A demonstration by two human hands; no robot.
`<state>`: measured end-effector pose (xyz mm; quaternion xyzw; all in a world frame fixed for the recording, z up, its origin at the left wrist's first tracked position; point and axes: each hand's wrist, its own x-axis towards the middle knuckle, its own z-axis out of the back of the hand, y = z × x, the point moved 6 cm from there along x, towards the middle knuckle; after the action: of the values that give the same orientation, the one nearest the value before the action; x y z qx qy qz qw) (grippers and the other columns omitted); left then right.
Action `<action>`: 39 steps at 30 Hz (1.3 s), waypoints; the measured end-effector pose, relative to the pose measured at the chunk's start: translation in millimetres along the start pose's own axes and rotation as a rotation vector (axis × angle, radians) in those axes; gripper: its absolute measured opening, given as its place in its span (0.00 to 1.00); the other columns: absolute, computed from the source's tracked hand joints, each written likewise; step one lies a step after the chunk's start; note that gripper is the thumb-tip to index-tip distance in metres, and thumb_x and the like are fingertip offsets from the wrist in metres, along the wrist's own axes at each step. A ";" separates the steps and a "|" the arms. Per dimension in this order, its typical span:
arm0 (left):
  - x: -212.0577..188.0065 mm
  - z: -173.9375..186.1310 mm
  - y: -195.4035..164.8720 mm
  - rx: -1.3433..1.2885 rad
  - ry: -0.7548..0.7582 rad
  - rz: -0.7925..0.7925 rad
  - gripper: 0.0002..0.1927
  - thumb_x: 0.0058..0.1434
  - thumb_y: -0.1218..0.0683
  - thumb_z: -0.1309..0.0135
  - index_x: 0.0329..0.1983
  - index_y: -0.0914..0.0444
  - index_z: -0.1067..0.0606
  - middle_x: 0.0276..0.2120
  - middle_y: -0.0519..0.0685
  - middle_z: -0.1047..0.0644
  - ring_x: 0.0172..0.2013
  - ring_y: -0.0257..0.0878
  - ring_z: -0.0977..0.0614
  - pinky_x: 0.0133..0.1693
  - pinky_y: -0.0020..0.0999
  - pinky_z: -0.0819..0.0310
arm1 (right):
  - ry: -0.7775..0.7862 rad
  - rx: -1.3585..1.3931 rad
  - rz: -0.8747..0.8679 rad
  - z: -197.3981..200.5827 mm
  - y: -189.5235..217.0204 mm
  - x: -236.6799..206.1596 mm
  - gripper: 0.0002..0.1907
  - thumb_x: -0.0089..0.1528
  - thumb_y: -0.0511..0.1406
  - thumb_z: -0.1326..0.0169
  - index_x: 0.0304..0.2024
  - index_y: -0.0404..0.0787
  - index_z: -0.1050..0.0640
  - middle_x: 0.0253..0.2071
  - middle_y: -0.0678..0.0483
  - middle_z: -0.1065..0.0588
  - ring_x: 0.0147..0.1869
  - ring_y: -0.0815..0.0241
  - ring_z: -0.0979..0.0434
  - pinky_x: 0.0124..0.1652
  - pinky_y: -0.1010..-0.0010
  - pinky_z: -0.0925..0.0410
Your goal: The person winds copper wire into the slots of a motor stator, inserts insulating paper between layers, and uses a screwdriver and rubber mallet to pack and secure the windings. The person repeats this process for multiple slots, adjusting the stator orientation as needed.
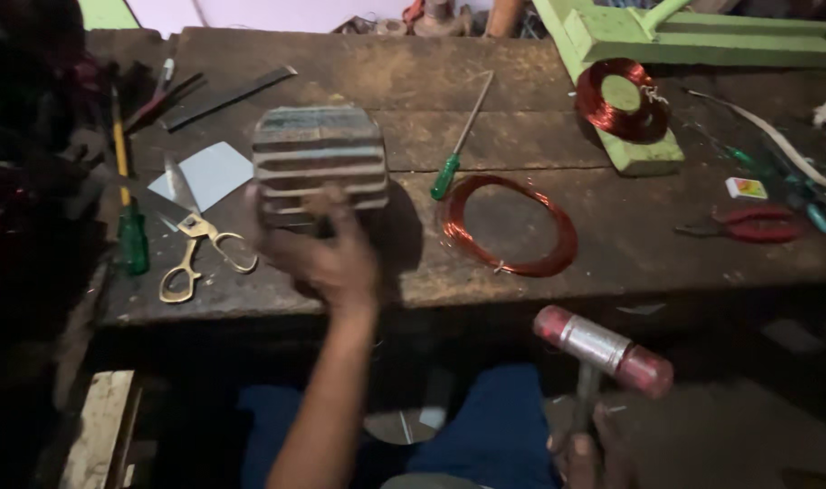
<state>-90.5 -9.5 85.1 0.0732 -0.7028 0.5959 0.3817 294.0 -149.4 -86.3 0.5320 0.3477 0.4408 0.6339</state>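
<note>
My left hand (327,258) grips the near side of a grey ribbed metal block (318,154) that stands on the dark wooden workbench (431,91). My right hand (587,453) is low at the bottom edge, closed around the handle of a mallet (603,351) with a silver middle and two red rubber faces, held up in front of the bench edge. A loose ring of copper wire (510,225) lies flat on the bench just right of the block.
Brass-handled scissors (194,243) and a pale card (210,172) lie left of the block, beside a green-handled tool (130,226). A green-handled screwdriver (458,140) lies behind the wire ring. A copper coil (621,100) sits on a green wooden frame (644,149). Red pliers (748,224) rest at right.
</note>
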 end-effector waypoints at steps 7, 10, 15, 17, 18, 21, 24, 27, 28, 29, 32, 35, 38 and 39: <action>-87.1 15.8 -61.2 -0.385 0.820 -0.081 0.33 0.72 0.48 0.48 0.74 0.67 0.42 0.73 0.66 0.41 0.77 0.64 0.48 0.74 0.54 0.49 | -0.040 0.139 0.185 -43.1 41.3 -27.3 0.23 0.67 0.31 0.53 0.65 0.35 0.31 0.30 0.51 0.22 0.22 0.69 0.36 0.22 0.77 0.39; -77.4 41.4 -33.1 -0.286 0.891 -0.078 0.19 0.74 0.50 0.48 0.64 0.62 0.31 0.69 0.60 0.28 0.72 0.54 0.28 0.72 0.46 0.35 | 0.038 0.017 0.359 -63.6 70.1 -39.9 0.24 0.68 0.31 0.54 0.67 0.34 0.31 0.30 0.51 0.22 0.23 0.69 0.36 0.23 0.77 0.39; -8.7 55.3 23.9 0.043 0.573 -0.083 0.34 0.64 0.50 0.36 0.67 0.69 0.38 0.63 0.62 0.32 0.64 0.56 0.30 0.66 0.50 0.37 | 0.168 -0.359 0.426 -83.2 105.4 -41.4 0.21 0.66 0.29 0.53 0.62 0.34 0.27 0.32 0.49 0.21 0.32 0.61 0.20 0.33 0.68 0.26; -5.5 43.4 29.7 -0.033 0.752 -0.115 0.43 0.62 0.51 0.36 0.72 0.72 0.43 0.68 0.67 0.36 0.68 0.60 0.34 0.67 0.52 0.41 | 0.082 -0.414 0.512 -85.1 121.6 -44.7 0.19 0.66 0.29 0.54 0.59 0.37 0.24 0.36 0.47 0.20 0.37 0.58 0.17 0.39 0.65 0.24; -4.6 41.4 32.1 -0.073 0.749 -0.089 0.43 0.63 0.51 0.37 0.74 0.71 0.45 0.69 0.68 0.38 0.69 0.61 0.35 0.68 0.51 0.42 | 0.040 -0.457 0.596 -93.9 128.5 -41.9 0.18 0.66 0.30 0.53 0.58 0.38 0.24 0.40 0.45 0.20 0.41 0.54 0.17 0.42 0.63 0.24; -9.2 36.5 36.3 -0.154 0.773 -0.042 0.44 0.66 0.52 0.39 0.77 0.70 0.49 0.73 0.68 0.41 0.72 0.62 0.37 0.70 0.50 0.42 | 0.031 -0.571 0.723 -122.4 138.4 -35.6 0.18 0.65 0.30 0.51 0.58 0.40 0.24 0.42 0.43 0.20 0.43 0.49 0.17 0.43 0.61 0.25; -12.1 36.0 39.3 -0.158 0.772 -0.035 0.44 0.66 0.53 0.40 0.77 0.69 0.50 0.74 0.67 0.41 0.73 0.61 0.36 0.70 0.48 0.41 | 0.222 -0.753 0.637 -138.0 132.7 -35.9 0.19 0.64 0.30 0.48 0.58 0.41 0.24 0.45 0.41 0.20 0.46 0.44 0.17 0.44 0.58 0.25; -9.5 36.6 39.9 -0.128 0.768 -0.061 0.44 0.65 0.54 0.40 0.77 0.70 0.50 0.74 0.67 0.41 0.72 0.62 0.36 0.70 0.49 0.41 | 0.091 -0.510 0.773 -127.9 142.9 -42.6 0.20 0.63 0.28 0.49 0.59 0.40 0.29 0.48 0.37 0.24 0.49 0.41 0.20 0.46 0.57 0.26; -8.9 36.1 39.7 -0.109 0.774 -0.061 0.44 0.65 0.54 0.39 0.77 0.69 0.49 0.73 0.67 0.41 0.72 0.62 0.36 0.70 0.49 0.41 | 0.018 -0.447 0.779 -121.7 144.0 -41.2 0.21 0.63 0.28 0.49 0.59 0.38 0.31 0.46 0.35 0.26 0.46 0.41 0.22 0.45 0.56 0.27; -8.2 36.1 39.0 -0.090 0.778 -0.070 0.45 0.65 0.54 0.38 0.77 0.69 0.49 0.73 0.68 0.41 0.72 0.62 0.36 0.70 0.49 0.41 | -0.060 -0.379 0.787 -117.9 144.0 -40.8 0.22 0.62 0.27 0.49 0.58 0.37 0.33 0.44 0.34 0.29 0.44 0.40 0.24 0.43 0.55 0.28; -7.7 35.9 37.3 -0.128 0.778 -0.036 0.46 0.64 0.54 0.39 0.77 0.69 0.51 0.73 0.67 0.40 0.71 0.61 0.35 0.69 0.49 0.39 | 0.253 -0.841 0.635 -134.8 127.7 -25.0 0.27 0.59 0.27 0.45 0.62 0.43 0.22 0.33 0.39 0.23 0.34 0.43 0.22 0.33 0.56 0.28; -9.7 35.8 39.6 -0.110 0.792 -0.022 0.46 0.63 0.55 0.38 0.77 0.68 0.50 0.73 0.67 0.41 0.72 0.61 0.37 0.70 0.50 0.41 | 0.201 -0.476 0.620 -126.4 127.9 -27.2 0.20 0.67 0.30 0.51 0.63 0.37 0.26 0.34 0.45 0.23 0.33 0.57 0.21 0.33 0.66 0.26; -11.7 36.0 42.6 -0.082 0.807 -0.088 0.44 0.67 0.49 0.44 0.78 0.68 0.52 0.75 0.68 0.44 0.74 0.63 0.41 0.72 0.52 0.47 | -0.096 -0.579 0.899 -143.9 117.1 -42.1 0.16 0.75 0.32 0.55 0.64 0.37 0.31 0.44 0.44 0.23 0.43 0.52 0.21 0.41 0.62 0.27; -12.9 36.4 43.8 -0.118 0.818 -0.090 0.42 0.70 0.47 0.50 0.79 0.68 0.53 0.76 0.67 0.45 0.75 0.63 0.41 0.73 0.52 0.47 | 0.033 -0.510 0.713 -150.0 98.3 -36.2 0.17 0.72 0.33 0.54 0.64 0.37 0.29 0.41 0.44 0.22 0.37 0.53 0.22 0.37 0.63 0.28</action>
<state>-122.3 -34.3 42.9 -0.1612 -0.5223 0.5172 0.6586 125.6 -123.3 -19.8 0.4381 0.0322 0.7122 0.5475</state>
